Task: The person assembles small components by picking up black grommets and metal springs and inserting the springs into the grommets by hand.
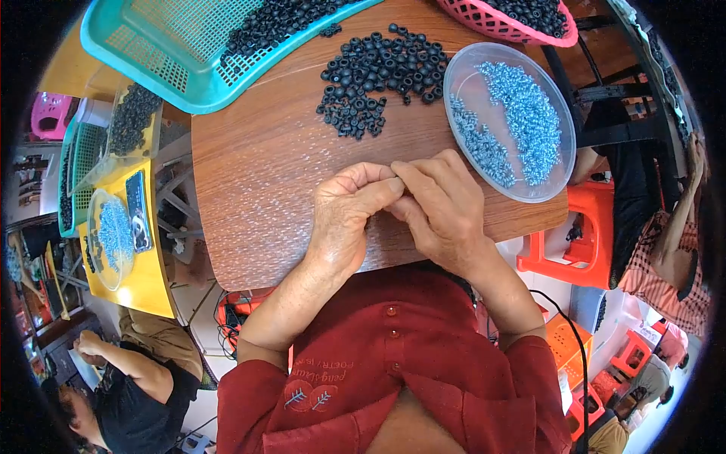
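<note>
My left hand (344, 216) and my right hand (446, 208) meet above the near part of the wooden table (257, 189). Thumb and fingers are pinched together on both, and the fingertips touch or nearly touch. Whatever lies between them is too small or too covered to make out. Beyond my hands is a loose pile of small black ring-like parts (386, 72), with hollow centres. To the right, a round clear plastic dish (503, 121) holds many tiny shiny blue pieces (533, 125), spread in two heaps.
At the far left stands a teal plastic basket (144, 64) with more black parts; a pink basket (514, 23) is at the far right. A yellow table (144, 280) on the left bears containers and a phone (138, 212). Red stools (590, 234) and other people are around.
</note>
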The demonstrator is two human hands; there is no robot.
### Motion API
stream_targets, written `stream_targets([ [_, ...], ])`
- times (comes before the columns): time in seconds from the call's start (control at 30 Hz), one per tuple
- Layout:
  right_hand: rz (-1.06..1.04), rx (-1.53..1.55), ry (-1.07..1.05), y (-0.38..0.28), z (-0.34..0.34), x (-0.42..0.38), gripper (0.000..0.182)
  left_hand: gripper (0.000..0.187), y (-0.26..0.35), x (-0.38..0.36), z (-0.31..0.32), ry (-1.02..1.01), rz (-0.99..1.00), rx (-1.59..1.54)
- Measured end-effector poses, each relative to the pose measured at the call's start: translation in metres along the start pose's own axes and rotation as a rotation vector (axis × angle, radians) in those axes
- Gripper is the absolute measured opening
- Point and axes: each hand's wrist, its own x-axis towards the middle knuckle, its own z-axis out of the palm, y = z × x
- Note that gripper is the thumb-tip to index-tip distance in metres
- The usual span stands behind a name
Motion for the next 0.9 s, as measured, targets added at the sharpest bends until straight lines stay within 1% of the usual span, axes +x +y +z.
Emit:
stream_targets([
  [0.1, -0.034, -0.016, 0.037, 0.004, -0.001, -0.001, 0.035, 0.015, 0.004, -0.002, -0.001, -0.064, -0.049, -0.034],
  [0.17, -0.039, -0.024, 0.048, 0.008, -0.001, -0.003, 0.034, 0.025, 0.005, -0.004, -0.006, -0.115, -0.064, -0.009],
  [0.2, -0.037, -0.023, 0.049, 0.007, 0.0, -0.004, 0.034, 0.025, 0.004, -0.004, -0.009, -0.115, -0.065, -0.008],
  [0.27, -0.03, -0.005, 0.038, 0.007, 0.0, -0.004, 0.036, 0.03, 0.001, -0.004, -0.014, -0.237, -0.043, 0.059],
  [0.3, -0.028, -0.006, 0.036, 0.007, 0.001, -0.004, 0.036, 0.03, 0.0, -0.005, -0.013, -0.238, -0.045, 0.058],
  [0.37, -0.064, 0.024, 0.059, 0.008, 0.004, -0.005, 0.038, 0.03, 0.0, -0.006, -0.011, -0.188, 0.036, 0.157],
  [0.6, -0.087, 0.06, 0.058, 0.013, 0.009, -0.003, 0.032, 0.029, -0.003, -0.005, -0.005, -0.161, 0.029, 0.053],
  [0.67, -0.14, 0.013, 0.054, 0.013, 0.012, -0.003, 0.028, 0.029, -0.005, -0.004, -0.006, -0.12, -0.042, -0.032],
  [0.8, -0.192, 0.002, 0.084, 0.015, 0.014, -0.003, 0.026, 0.029, -0.003, -0.005, -0.004, -0.103, -0.031, -0.034],
  [0.87, -0.217, -0.028, 0.057, 0.015, 0.01, -0.005, 0.029, 0.031, -0.004, -0.005, -0.004, -0.081, -0.073, 0.034],
  [0.9, -0.23, -0.042, 0.067, 0.016, 0.009, -0.004, 0.029, 0.031, -0.005, -0.003, -0.004, -0.097, -0.058, 0.036],
])
